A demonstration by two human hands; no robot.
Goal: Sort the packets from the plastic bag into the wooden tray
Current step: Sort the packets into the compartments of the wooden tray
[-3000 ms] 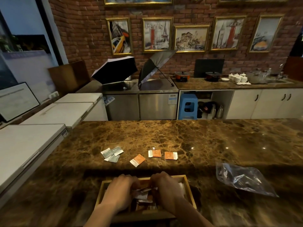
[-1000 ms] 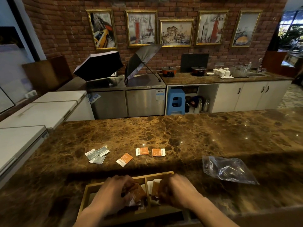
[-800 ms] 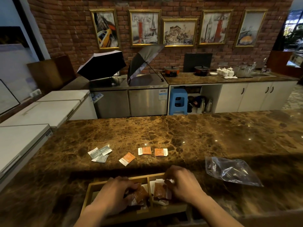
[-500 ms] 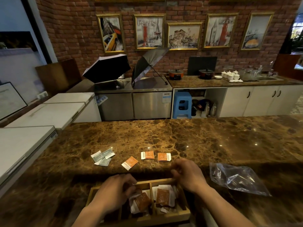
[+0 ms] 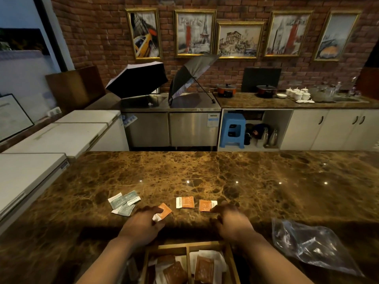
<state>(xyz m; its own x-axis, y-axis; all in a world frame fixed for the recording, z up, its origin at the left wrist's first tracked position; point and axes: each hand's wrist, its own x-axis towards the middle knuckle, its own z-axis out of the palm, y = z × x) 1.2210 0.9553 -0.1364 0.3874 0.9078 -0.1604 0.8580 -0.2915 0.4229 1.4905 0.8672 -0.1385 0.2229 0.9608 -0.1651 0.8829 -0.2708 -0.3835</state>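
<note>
Left hand (image 5: 143,224): you are reaching forward, fingers spread, touching the near orange packet (image 5: 164,211); no grip yet.
Right hand (image 5: 231,221): you are reaching, fingers loose, fingertips at the right orange packet (image 5: 207,205).
Middle packet (image 5: 185,202): lying between, beyond both hands.
Grey packets (image 5: 123,202): lying left on the desk (image 5: 246,181).
Wooden tray (image 5: 228,255): holding brown packets in 2 compartments.
Plastic bag (image 5: 313,247): lying right, apparently empty.

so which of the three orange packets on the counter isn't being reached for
The middle orange packet. The left hand touches the tilted left packet, and the right hand is at the right packet.
</note>
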